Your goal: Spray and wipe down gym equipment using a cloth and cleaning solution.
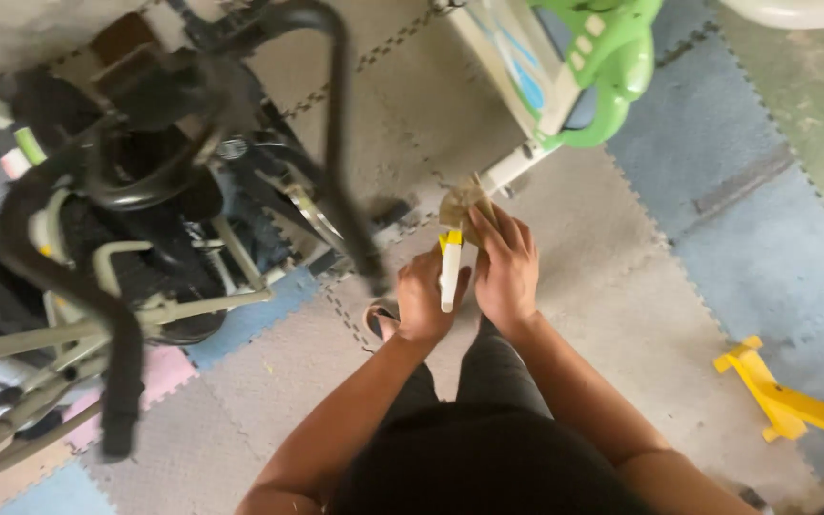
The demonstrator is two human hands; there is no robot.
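My left hand (422, 300) grips a short white tube with a yellow end (449, 275), held upright in front of me. My right hand (504, 272) is closed over a crumpled tan cloth or paper (462, 203) pressed against the tube's yellow top. Both hands sit close together above my dark-trousered knees, over the foam floor mats. Just beyond the hands, a white bar (515, 164) of a child's toy frame reaches down toward them.
A folded black and grey stroller or bike frame (145, 191) fills the left side. A white and green toy (579, 67) stands at the top. A yellow plastic part (784, 401) lies at the right. Interlocking foam mats (698, 172) in grey, blue and pink cover the floor.
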